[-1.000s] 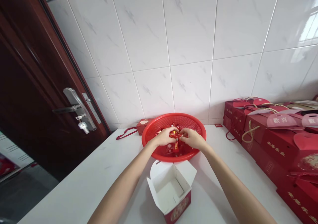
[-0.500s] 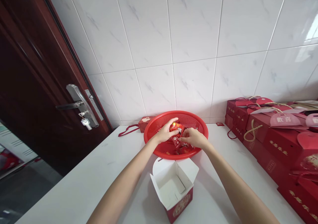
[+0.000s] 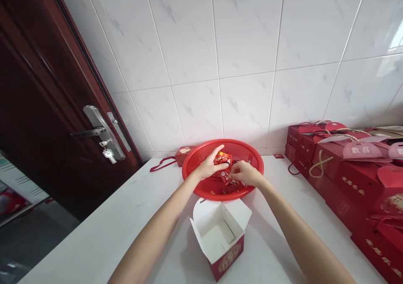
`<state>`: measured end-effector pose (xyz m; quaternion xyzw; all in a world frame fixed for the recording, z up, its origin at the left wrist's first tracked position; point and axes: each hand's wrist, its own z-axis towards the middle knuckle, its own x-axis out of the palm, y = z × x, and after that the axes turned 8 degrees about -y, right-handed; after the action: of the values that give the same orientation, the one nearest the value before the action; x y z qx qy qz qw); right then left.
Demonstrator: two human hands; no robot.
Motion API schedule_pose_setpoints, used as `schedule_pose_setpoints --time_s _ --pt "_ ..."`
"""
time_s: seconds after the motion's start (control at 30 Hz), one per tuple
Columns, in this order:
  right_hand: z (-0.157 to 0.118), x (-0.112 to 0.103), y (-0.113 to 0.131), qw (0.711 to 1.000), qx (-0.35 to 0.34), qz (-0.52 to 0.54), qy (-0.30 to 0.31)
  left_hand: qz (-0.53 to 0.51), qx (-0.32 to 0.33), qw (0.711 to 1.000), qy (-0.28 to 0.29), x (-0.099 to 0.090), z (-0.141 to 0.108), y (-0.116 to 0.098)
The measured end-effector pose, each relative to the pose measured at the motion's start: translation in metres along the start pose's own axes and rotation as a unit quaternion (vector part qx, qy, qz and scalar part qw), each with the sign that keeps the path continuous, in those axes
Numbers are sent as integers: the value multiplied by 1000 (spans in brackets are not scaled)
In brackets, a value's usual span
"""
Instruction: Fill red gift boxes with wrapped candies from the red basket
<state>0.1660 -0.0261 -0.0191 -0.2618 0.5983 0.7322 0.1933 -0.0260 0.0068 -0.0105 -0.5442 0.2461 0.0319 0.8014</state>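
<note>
A round red plastic basket [image 3: 223,195] with perforated sides holds several small red wrapped packets [image 3: 235,187]. Inside it, my left hand [image 3: 210,166] is curled, thumb and fingers round a shiny red-and-gold packet [image 3: 223,156]. My right hand [image 3: 246,173] reaches in from the other side, fingertips pinched on a small red packet [image 3: 224,175] with a pale print; its fingers partly cover it. In front of the basket stands an open gift box [image 3: 228,260], red outside and white inside, its flaps spread and nothing visible in it.
Red gift boxes [image 3: 346,179] with rope handles are stacked along the right. A small red box [image 3: 183,155] with a red ribbon touches the basket's left. A small red card [image 3: 278,156] lies near the tiled wall [image 3: 245,108]. A brown door [image 3: 44,108] stands left of the white table [image 3: 126,225].
Both hands stay in the basket. The right fingers have shifted slightly among the packets, and the left hand has barely moved. The open box stands where it was.
</note>
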Motion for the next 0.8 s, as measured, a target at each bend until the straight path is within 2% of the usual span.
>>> schedule_pose_setpoints --time_s 0.2,0.33,0.43,0.53,0.67,0.8 --pt "4 -1 -6 990 -12 121 -70 17 -30 999 -27 -1 2 1" --pt "5 -1 -8 974 -16 194 -116 8 -85 996 -5 0 3 4" --pt "4 -2 -8 963 -29 234 -133 30 -86 996 -6 1 7 8" --pt "2 -4 -6 955 -49 257 -139 39 -44 998 -39 2 10 9" --pt "-1 -9 0 950 -73 280 -113 35 75 995 -55 3 12 10" --pt "-4 -12 6 944 -79 312 -79 110 147 980 -80 5 10 9"
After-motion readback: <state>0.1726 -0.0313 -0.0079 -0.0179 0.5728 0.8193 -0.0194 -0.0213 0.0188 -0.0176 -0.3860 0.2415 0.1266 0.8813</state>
